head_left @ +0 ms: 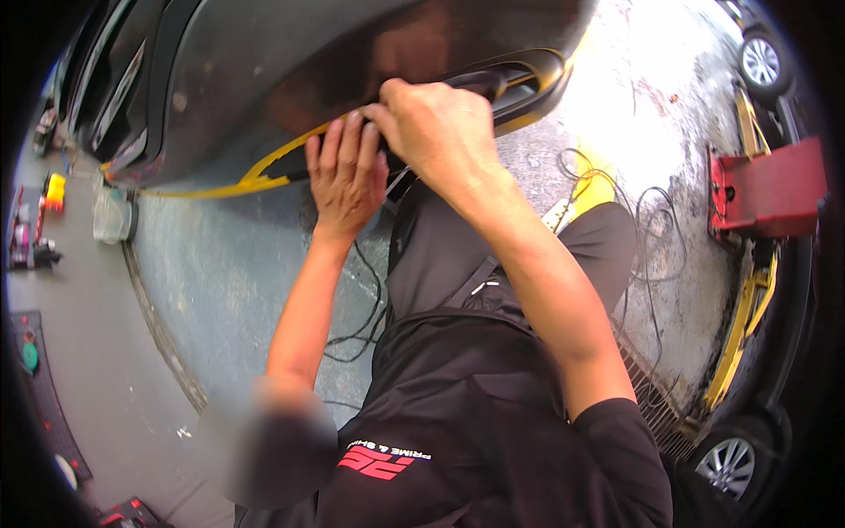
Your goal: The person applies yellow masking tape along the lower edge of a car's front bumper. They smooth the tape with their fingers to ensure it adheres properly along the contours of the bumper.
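Note:
A dark, glossy car bumper (255, 75) spans the upper part of the view. Yellow masking tape (286, 151) follows its lower edge and also borders the vent opening at the right. My left hand (346, 180) lies with its fingers stretched out against the lower trim, their tips at the tape. Just right of it, my right hand (440, 128) is closed against the bumper, its thumb near the left fingertips. Whatever its curled fingers may pinch is hidden. Below the tape, black trim shows left of my left hand.
A thin black cable (651, 238) loops over the floor at the right. Beyond it stand a red metal block (770, 189), a yellow lift arm (746, 330) and another car's wheel (729, 466). A clear plastic tub (112, 216) sits at the left. A floor grate (651, 396) lies behind my right arm.

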{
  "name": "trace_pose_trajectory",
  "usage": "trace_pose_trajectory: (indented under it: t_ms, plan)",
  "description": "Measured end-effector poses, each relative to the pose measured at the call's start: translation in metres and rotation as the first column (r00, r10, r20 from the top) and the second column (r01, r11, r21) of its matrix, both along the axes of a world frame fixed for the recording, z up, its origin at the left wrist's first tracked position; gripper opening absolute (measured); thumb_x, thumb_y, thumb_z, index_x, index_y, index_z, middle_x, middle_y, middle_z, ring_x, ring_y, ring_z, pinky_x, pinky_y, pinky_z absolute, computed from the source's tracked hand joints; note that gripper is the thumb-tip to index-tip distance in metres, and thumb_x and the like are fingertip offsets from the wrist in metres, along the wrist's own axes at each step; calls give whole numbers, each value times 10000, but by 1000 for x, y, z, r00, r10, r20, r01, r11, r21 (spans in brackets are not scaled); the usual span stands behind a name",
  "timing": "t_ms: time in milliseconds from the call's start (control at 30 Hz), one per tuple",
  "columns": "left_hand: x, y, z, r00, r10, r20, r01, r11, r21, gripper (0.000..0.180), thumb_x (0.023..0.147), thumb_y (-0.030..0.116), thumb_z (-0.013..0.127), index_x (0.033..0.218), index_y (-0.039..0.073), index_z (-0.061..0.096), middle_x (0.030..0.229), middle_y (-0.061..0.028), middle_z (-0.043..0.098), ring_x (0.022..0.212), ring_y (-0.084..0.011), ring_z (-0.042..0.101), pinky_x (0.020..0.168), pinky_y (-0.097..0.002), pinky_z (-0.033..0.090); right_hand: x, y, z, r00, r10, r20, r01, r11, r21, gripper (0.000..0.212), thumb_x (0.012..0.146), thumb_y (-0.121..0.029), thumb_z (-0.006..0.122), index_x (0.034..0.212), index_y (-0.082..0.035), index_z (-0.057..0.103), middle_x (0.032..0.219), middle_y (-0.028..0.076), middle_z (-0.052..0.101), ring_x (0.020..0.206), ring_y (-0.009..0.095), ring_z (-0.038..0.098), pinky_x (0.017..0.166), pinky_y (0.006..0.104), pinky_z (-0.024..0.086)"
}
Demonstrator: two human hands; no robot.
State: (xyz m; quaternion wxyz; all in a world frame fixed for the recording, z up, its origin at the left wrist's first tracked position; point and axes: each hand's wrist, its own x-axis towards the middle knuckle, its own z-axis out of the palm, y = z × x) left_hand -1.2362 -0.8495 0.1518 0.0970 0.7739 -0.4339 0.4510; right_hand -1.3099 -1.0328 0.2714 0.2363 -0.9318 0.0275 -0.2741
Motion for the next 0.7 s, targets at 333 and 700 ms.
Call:
trace_pose_trajectory:
  t_ms: [333,700]
  plan:
    - [-14,-7,3,990,139,33,-142,986,85,502,1071,351,698,1541,190,627,1736,-155,431,1634,-361,347,1355,-594,179,-54,-139,19,994,108,-36,-112,976,-186,239,1024,-382,743,1005,-148,786,771,105,730,772,341,746,695,468,578]
    - [-14,5,4,997,61,-46,-55,991,124,492,1058,335,721,1513,176,625,1783,-182,374,1681,-384,274,1363,-610,108,-33,-142,-1,992,-107,73,116,985,-131,365,1013,-507,737,979,-146,782,842,57,749,835,313,757,706,454,573]
